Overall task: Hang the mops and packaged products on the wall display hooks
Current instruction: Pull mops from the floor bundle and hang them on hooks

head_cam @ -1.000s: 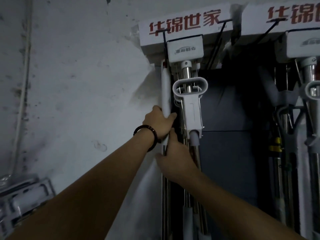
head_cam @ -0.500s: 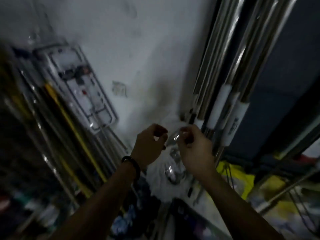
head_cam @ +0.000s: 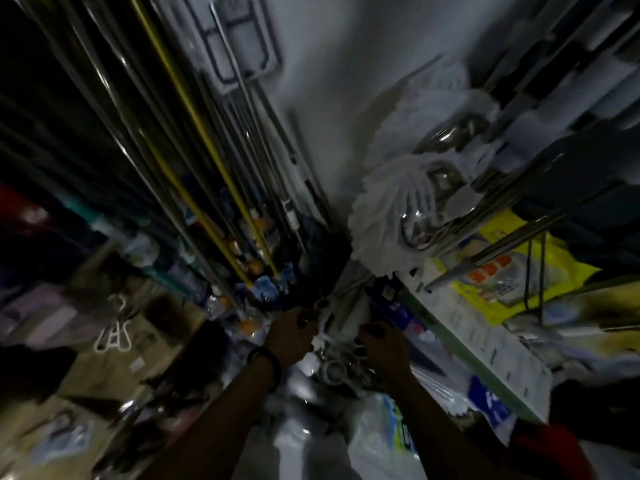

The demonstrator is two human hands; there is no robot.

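Where the white plastic-wrapped mop bundle point(head_cam: 341, 327) lies low at centre among clutter, the left hand point(head_cam: 291, 336) and right hand point(head_cam: 379, 344) curl fingers onto its sides. If it is lifted, the hanging white string mop heads point(head_cam: 388, 220) at far right or the leaning metal poles point(head_cam: 194, 174) at left may snag it.

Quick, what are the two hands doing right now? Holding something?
Left hand: fingers curled round the white bundle.
Right hand: fingers curled round the same white bundle; blur hides what it is.
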